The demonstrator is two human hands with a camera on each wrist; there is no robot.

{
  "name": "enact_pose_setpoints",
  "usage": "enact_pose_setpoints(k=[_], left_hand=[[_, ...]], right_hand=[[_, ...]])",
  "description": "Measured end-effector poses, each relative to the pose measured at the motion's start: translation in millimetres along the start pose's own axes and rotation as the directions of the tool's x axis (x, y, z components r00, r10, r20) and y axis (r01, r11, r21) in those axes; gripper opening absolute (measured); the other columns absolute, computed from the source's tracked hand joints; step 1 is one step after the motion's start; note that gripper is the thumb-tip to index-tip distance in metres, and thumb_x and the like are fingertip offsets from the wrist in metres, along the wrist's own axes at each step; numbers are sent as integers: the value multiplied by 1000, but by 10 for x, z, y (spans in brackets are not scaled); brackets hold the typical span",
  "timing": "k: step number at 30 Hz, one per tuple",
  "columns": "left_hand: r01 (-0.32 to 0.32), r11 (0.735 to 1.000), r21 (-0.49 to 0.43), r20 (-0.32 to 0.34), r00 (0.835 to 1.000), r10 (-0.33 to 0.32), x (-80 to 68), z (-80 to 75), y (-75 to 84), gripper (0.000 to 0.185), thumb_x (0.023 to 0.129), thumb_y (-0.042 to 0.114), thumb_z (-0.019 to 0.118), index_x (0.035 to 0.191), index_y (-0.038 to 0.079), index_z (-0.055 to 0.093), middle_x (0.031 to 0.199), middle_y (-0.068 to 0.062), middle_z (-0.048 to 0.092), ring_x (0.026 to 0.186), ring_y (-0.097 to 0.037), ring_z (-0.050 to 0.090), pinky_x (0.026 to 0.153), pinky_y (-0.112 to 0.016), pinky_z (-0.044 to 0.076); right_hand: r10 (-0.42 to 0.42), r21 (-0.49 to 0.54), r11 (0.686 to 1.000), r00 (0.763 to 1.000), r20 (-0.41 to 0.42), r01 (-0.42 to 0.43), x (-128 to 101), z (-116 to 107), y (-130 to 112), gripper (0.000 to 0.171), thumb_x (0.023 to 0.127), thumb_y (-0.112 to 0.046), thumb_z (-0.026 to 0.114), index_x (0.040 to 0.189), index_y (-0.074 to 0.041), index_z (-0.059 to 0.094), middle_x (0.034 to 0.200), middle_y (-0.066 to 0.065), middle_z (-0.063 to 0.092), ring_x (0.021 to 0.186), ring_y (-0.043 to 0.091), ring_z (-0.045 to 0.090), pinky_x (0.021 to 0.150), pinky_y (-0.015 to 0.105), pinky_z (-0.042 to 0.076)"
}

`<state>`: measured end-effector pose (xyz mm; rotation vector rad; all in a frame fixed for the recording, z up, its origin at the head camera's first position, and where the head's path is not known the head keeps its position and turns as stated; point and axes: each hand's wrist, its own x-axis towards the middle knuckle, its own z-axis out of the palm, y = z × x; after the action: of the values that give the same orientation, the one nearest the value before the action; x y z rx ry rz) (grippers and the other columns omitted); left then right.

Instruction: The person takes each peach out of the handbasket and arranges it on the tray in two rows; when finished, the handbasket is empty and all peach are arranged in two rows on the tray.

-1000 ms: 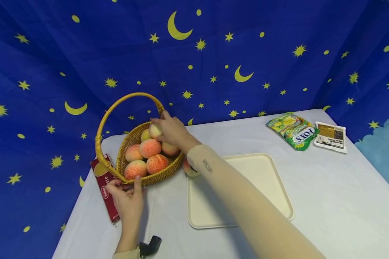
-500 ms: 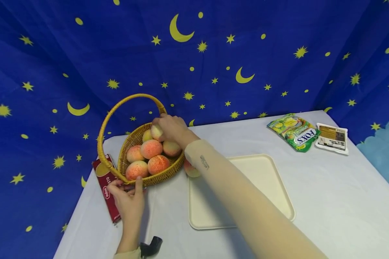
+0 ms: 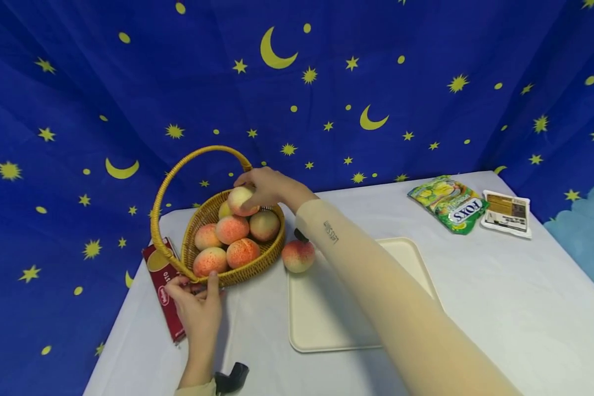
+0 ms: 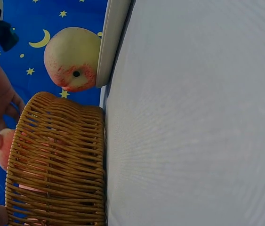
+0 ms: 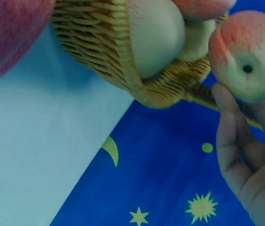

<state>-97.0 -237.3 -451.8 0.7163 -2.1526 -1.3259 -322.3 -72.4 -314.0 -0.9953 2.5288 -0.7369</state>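
My right hand (image 3: 264, 187) curled its fingers round a smooth, round peach (image 3: 241, 200) just above the woven wicker basket (image 3: 257, 264). My left hand (image 3: 196, 306) pinched the basket's near rim. Another peach (image 3: 298, 256) sat beside a cream tray (image 3: 326, 324).

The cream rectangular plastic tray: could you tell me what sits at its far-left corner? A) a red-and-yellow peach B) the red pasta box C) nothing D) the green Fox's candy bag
A: a red-and-yellow peach lies against the far-left corner of the cream rectangular plastic tray, beside the woven wicker basket.
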Motion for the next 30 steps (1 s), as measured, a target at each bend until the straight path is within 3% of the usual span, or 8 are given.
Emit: enact_pose_setpoints(k=[6, 13, 20, 30], left_hand=[[-2, 1000, -17, 2, 1000, 2, -3, 3, -7, 51, 106, 29, 69, 131, 5, 30, 112, -15, 54, 70, 2, 59, 60, -10, 57], [-10, 1000, -30, 6, 1000, 10, -9, 12, -3, 50, 106, 25, 69, 130, 5, 30, 112, -15, 54, 69, 2, 59, 60, -10, 57], [-6, 1000, -30, 6, 1000, 6, -8, -1, 3, 50, 106, 28, 68, 131, 5, 30, 112, -15, 53, 69, 3, 58, 60, -10, 57], [13, 1000, -23, -19, 1000, -13, 25, 35, -2, 54, 105, 31, 70, 131, 6, 30, 111, -12, 50, 75, -5, 56, 59, -11, 53]], right_hand=[[-81, 57, 995, 996, 29, 80, -148, -134, 66, 64, 96, -42, 81, 154, -22, 59, 156, 0, 60, 146, 22, 52, 122, 40, 48], [-115, 78, 991, 992, 42, 112, -376, -223, 111, 64, 96, -43, 81, 153, -26, 60, 158, -2, 58, 158, 24, 38, 130, 46, 40], [-130, 94, 987, 991, 21, 127, -598, -256, 247, 61, 95, -42, 82, 151, -27, 62, 157, -3, 59, 151, 20, 48, 122, 42, 48], [-128, 219, 967, 991, -27, 131, -978, -246, 581, 61, 91, -32, 85, 149, -26, 64, 152, -3, 63, 107, 19, 74, 91, 35, 64]])
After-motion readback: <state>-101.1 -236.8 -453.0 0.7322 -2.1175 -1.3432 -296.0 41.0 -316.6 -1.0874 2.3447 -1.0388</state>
